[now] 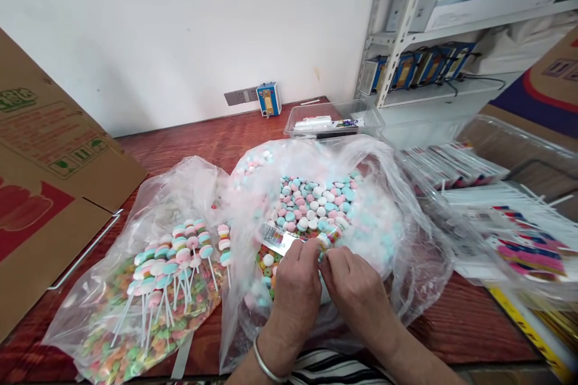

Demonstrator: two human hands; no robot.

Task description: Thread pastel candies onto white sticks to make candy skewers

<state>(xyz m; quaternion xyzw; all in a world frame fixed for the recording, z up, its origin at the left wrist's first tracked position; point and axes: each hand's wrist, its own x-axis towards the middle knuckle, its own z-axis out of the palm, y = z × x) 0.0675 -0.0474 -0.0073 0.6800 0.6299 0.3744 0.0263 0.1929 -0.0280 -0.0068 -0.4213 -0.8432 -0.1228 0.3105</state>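
My left hand (293, 292) and my right hand (354, 289) meet over the near edge of a big clear plastic bag (406, 234) full of pink, white and pale blue round candies (316, 201). Between the fingertips of both hands is a short stack of candies on a stick (329, 237), pinched from both sides. A silver bangle sits on my left wrist. To the left, a second clear bag (90, 319) holds small multicoloured candies, with several finished candy sticks (178, 264) lying on top, white sticks pointing toward me.
A brown cardboard box (40, 192) stands at the left. Clear packs of white sticks and printed wrappers (506, 222) lie at the right. A clear plastic tray (334, 120) sits at the back, with a metal shelf (406, 30) behind it. The table is red-brown wood (189, 138).
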